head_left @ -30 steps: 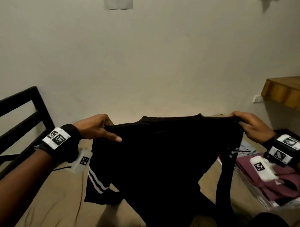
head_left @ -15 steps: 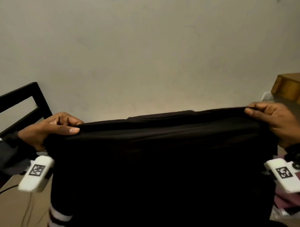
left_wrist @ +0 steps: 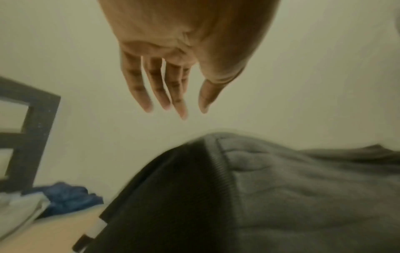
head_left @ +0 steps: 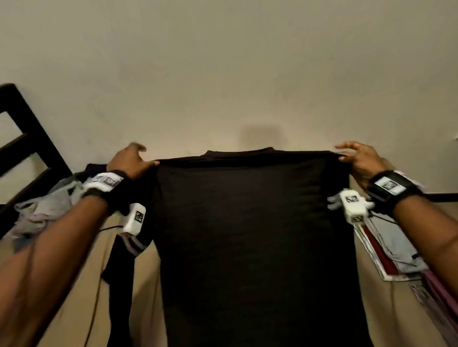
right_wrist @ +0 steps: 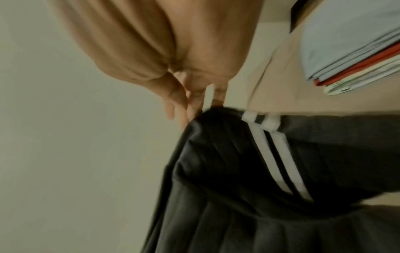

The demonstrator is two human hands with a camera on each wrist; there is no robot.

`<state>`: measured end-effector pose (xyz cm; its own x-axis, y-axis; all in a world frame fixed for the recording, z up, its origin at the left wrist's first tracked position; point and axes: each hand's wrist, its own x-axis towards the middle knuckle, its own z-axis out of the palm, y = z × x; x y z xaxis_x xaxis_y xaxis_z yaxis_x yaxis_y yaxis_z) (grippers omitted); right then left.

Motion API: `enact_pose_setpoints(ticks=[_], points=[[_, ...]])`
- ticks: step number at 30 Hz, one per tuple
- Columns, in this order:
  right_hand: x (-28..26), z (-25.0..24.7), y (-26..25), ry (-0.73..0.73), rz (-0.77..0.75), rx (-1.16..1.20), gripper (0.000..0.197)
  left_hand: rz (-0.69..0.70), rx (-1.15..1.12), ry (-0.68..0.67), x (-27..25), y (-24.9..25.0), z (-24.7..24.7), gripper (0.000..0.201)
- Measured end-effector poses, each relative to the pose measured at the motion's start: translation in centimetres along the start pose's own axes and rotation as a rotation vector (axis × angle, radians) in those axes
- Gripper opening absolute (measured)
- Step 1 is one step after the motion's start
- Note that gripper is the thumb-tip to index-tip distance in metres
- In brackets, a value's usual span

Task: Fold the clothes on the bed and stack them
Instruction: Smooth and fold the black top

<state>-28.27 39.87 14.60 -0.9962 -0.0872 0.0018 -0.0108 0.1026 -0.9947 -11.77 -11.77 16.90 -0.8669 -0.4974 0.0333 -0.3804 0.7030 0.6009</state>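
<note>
Plain beige wall (head_left: 219,69) fills the background. A dark bed frame (head_left: 19,144) stands at the left. The tan bed (head_left: 146,293) lies below.

**Shirt.** The black shirt (head_left: 254,250) lies spread flat on the bed, collar toward the wall. Its body runs from the collar down to the bottom edge of the head view. One sleeve with white stripes (head_left: 133,245) lies folded along the left side. The right wrist view shows a second pair of white stripes (right_wrist: 279,160) on the other sleeve.

**Left hand.** The left hand (head_left: 130,162) is at the left shoulder of the shirt. In the left wrist view its fingers (left_wrist: 151,85) are straight and spread, clear of the cloth below. The hand is released and holds nothing.

**Right hand.** The right hand (head_left: 358,159) is at the right shoulder. In the right wrist view its fingertips (right_wrist: 190,106) touch the shoulder edge of the shirt. The fingers are extended. Whether thumb and finger pinch the cloth cannot be told; the frame is blurred.

**Other items.**
- Loose clothes (head_left: 44,205), grey and blue, lie in a heap at the left, by the frame.
- A stack (head_left: 391,248) of folded clothes, grey over red, lies on the bed just right of the shirt.
- A thin cable (head_left: 96,294) runs along the bed at the left.
</note>
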Motion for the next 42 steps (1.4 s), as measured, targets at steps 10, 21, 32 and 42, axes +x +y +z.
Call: enact_pose_setpoints(ticks=[10, 21, 32, 42], points=[[-18.0, 5.3, 28.5, -0.536, 0.028, -0.926, 0.07, -0.02, 0.019, -0.283, -17.3, -11.0, 23.2, 0.042], [-30.3, 4.9, 36.4, -0.329, 0.173, -1.114, 0.083, -0.646, 0.062, -0.41, -34.0, -18.6, 30.7, 0.056], [-31.6, -0.6, 35.7, 0.098, 0.377, -0.871, 0.068, -0.765, -0.212, -0.182, -36.5, -21.7, 26.9, 0.044], [-30.1, 6.9, 33.6, -0.153, 0.193, -1.328, 0.079, -0.776, 0.103, 0.045, -28.7, -26.6, 20.2, 0.092]])
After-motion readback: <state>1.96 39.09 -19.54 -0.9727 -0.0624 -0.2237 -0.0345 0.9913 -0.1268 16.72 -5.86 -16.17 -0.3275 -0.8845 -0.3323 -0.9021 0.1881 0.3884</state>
